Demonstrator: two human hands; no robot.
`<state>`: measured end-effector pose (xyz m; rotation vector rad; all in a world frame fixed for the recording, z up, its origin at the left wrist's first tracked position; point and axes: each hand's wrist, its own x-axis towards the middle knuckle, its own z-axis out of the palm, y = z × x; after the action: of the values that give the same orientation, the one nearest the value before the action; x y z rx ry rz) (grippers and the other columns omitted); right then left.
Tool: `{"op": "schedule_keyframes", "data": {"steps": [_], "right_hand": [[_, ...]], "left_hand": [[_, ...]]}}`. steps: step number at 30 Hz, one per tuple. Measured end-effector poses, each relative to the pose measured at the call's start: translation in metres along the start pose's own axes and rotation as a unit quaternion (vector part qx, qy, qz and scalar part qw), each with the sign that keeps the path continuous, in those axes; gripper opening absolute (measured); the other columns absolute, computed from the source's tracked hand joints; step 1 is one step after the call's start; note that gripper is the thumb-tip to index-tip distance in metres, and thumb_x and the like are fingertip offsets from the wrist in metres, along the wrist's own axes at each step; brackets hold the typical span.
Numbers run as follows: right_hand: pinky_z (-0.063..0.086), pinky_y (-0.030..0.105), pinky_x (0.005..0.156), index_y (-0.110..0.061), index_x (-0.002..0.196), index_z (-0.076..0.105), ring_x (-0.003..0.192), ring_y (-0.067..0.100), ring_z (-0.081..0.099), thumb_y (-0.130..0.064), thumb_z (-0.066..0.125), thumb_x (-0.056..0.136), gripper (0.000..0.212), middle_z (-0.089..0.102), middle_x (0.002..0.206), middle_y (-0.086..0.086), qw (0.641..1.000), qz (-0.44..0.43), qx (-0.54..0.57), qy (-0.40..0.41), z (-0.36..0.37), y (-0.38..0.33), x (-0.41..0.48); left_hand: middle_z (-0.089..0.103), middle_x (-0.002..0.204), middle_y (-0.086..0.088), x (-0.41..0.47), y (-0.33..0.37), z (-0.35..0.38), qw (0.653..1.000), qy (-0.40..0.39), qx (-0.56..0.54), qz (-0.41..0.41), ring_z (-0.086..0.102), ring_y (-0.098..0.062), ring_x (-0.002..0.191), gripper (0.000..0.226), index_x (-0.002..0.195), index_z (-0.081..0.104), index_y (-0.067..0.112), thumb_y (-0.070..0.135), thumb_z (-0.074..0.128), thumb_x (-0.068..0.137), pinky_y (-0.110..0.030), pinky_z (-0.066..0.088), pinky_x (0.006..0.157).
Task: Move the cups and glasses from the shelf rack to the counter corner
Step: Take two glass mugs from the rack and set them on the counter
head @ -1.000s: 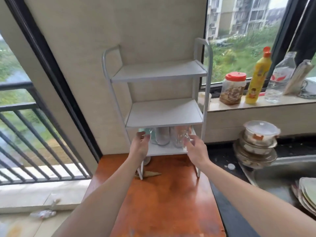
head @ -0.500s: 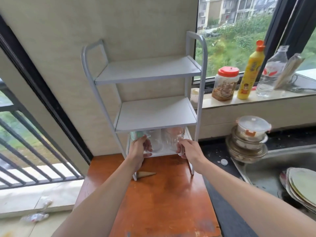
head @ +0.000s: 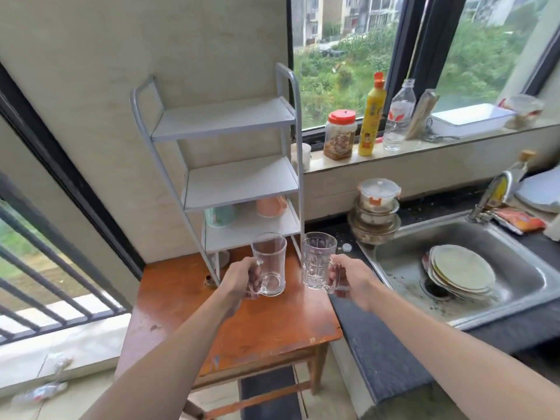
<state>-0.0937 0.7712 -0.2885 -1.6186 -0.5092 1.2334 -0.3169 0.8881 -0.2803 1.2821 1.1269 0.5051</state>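
i'm holding a smooth glass mug [head: 269, 265] upright in my left hand [head: 239, 280] and a patterned glass mug [head: 318, 262] in my right hand [head: 351, 278], fingers closed around both handles, just in front of the shelf rack [head: 242, 180]; i'm judging the counter corner lies rightward, nearer my right hand.

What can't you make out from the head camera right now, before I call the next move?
- Teal cup and orange cup on the shelf rack: tops hidden by the middle shelf; upright or inverted unclear.
- Rack's bottom tier, back: hidden by the shelf above; more cups possible.
- Round object under the rack: blocked by the frame.
- Left hand on plain glass mug, right hand on patterned glass mug: fingertips hidden.
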Motion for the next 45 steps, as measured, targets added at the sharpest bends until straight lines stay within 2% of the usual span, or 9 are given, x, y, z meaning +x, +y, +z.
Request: {"op": "schedule_keyframes", "data": {"steps": [7, 12, 16, 24, 29, 35, 38, 40, 45], "right_hand": [[0.037, 0.026, 0.054, -0.018, 0.064, 0.054, 0.054, 0.015, 0.053, -0.03, 0.049, 0.094, 0.033, 0.052, 0.057, -0.001, 0.992, 0.004, 0.062, 0.109, -0.108, 0.022, -0.084], [0.036, 0.028, 0.056, -0.017, 0.068, 0.055, 0.056, 0.015, 0.055, -0.03, 0.05, 0.096, 0.031, 0.052, 0.06, 0.001, 0.976, -0.016, 0.104, 0.191, -0.205, 0.041, -0.153], [0.038, 0.03, 0.059, -0.018, 0.066, 0.056, 0.054, 0.015, 0.056, -0.033, 0.05, 0.095, 0.033, 0.054, 0.058, -0.001, 0.961, -0.021, 0.119, 0.248, -0.291, 0.065, -0.218], [0.035, 0.026, 0.052, -0.02, 0.062, 0.055, 0.052, 0.015, 0.055, -0.029, 0.05, 0.094, 0.034, 0.054, 0.056, -0.001, 0.923, -0.015, 0.144, 0.356, -0.467, 0.128, -0.367], [0.035, 0.026, 0.052, -0.02, 0.062, 0.054, 0.053, 0.016, 0.055, -0.029, 0.05, 0.094, 0.033, 0.053, 0.056, -0.001, 0.88, -0.02, 0.179, 0.439, -0.553, 0.164, -0.448], [0.034, 0.028, 0.052, -0.02, 0.06, 0.055, 0.054, 0.018, 0.055, -0.029, 0.05, 0.094, 0.036, 0.054, 0.054, 0.0, 0.809, -0.009, 0.247, 0.533, -0.64, 0.215, -0.514], [0.036, 0.028, 0.053, -0.018, 0.062, 0.055, 0.053, 0.017, 0.056, -0.029, 0.049, 0.094, 0.034, 0.055, 0.056, 0.001, 0.777, 0.001, 0.261, 0.573, -0.686, 0.232, -0.538], [0.036, 0.026, 0.052, -0.016, 0.061, 0.055, 0.05, 0.015, 0.056, -0.028, 0.051, 0.093, 0.033, 0.055, 0.056, 0.002, 0.744, 0.004, 0.276, 0.608, -0.719, 0.238, -0.55], [0.038, 0.026, 0.052, -0.017, 0.058, 0.053, 0.051, 0.014, 0.057, -0.028, 0.052, 0.091, 0.035, 0.055, 0.056, 0.001, 0.669, 0.009, 0.318, 0.672, -0.786, 0.242, -0.584]], "left_hand": [[0.047, 0.046, -0.002, -0.041, 0.018, 0.11, 0.992, -0.108, 0.057, -0.001, 0.043, -0.019, 0.045, 0.039, 0.049, 0.047, 0.017, 0.025, 0.045, 0.087, -0.028, 0.037, 0.055], [0.047, 0.051, -0.005, -0.076, 0.041, 0.213, 0.977, -0.194, 0.084, 0.029, 0.044, -0.019, 0.047, 0.019, 0.051, 0.05, 0.016, 0.018, 0.048, 0.07, -0.029, 0.042, 0.057], [0.047, 0.051, -0.004, -0.106, 0.048, 0.314, 0.957, -0.268, 0.102, 0.034, 0.043, -0.017, 0.047, 0.025, 0.051, 0.049, 0.016, 0.017, 0.046, 0.076, -0.029, 0.041, 0.056], [0.047, 0.047, -0.004, -0.2, 0.018, 0.545, 0.918, -0.382, 0.102, 0.006, 0.043, -0.018, 0.046, 0.028, 0.054, 0.051, 0.014, 0.016, 0.042, 0.081, -0.029, 0.045, 0.056], [0.049, 0.047, -0.003, -0.253, 0.011, 0.669, 0.876, -0.459, 0.145, 0.016, 0.047, -0.018, 0.042, 0.037, 0.051, 0.052, 0.018, 0.02, 0.041, 0.086, -0.031, 0.045, 0.06], [0.049, 0.048, -0.003, -0.3, 0.008, 0.81, 0.809, -0.552, 0.201, 0.041, 0.046, -0.017, 0.045, 0.037, 0.049, 0.048, 0.019, 0.027, 0.043, 0.085, -0.031, 0.045, 0.058], [0.05, 0.053, -0.007, -0.318, 0.009, 0.885, 0.778, -0.587, 0.218, 0.043, 0.046, -0.021, 0.049, 0.03, 0.056, 0.048, 0.016, 0.028, 0.045, 0.083, -0.031, 0.044, 0.058], [0.049, 0.055, -0.008, -0.329, 0.009, 0.933, 0.76, -0.604, 0.233, 0.057, 0.047, -0.021, 0.05, 0.031, 0.057, 0.049, 0.016, 0.027, 0.045, 0.086, -0.031, 0.045, 0.059], [0.05, 0.049, -0.005, -0.359, 0.022, 1.044, 0.688, -0.662, 0.282, 0.092, 0.045, -0.017, 0.046, 0.037, 0.052, 0.048, 0.017, 0.027, 0.044, 0.088, -0.028, 0.043, 0.057]]}}
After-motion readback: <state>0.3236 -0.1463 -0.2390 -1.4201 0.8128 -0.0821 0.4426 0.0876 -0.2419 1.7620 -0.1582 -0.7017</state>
